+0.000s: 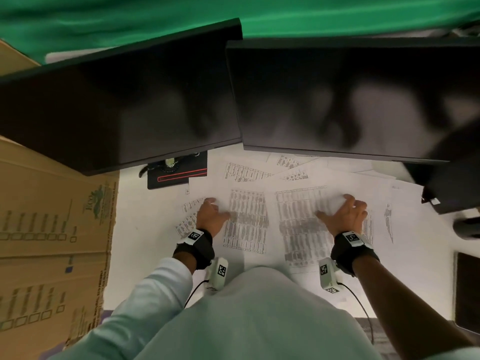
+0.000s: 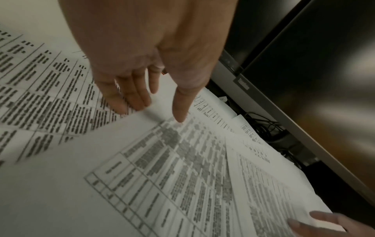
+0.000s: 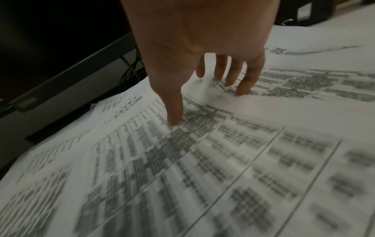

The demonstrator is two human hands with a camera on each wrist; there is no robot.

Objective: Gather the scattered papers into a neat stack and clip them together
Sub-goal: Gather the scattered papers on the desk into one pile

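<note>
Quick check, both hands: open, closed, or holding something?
Left hand: open, fingers spread flat on the papers.
Right hand: open, fingers spread on the papers, holding nothing.

Print on the papers [image 3: 202,160] is blurred, unreadable.

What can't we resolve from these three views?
- Clip: none visible in any view; it may lie under the papers or off frame.
- Printed text: blurred everywhere, unreadable.
- Sheet count: overlaps hide it, and the monitors cover the far edge in the head view.
- Left hand and right hand: whether they press or just touch the sheets.
</note>
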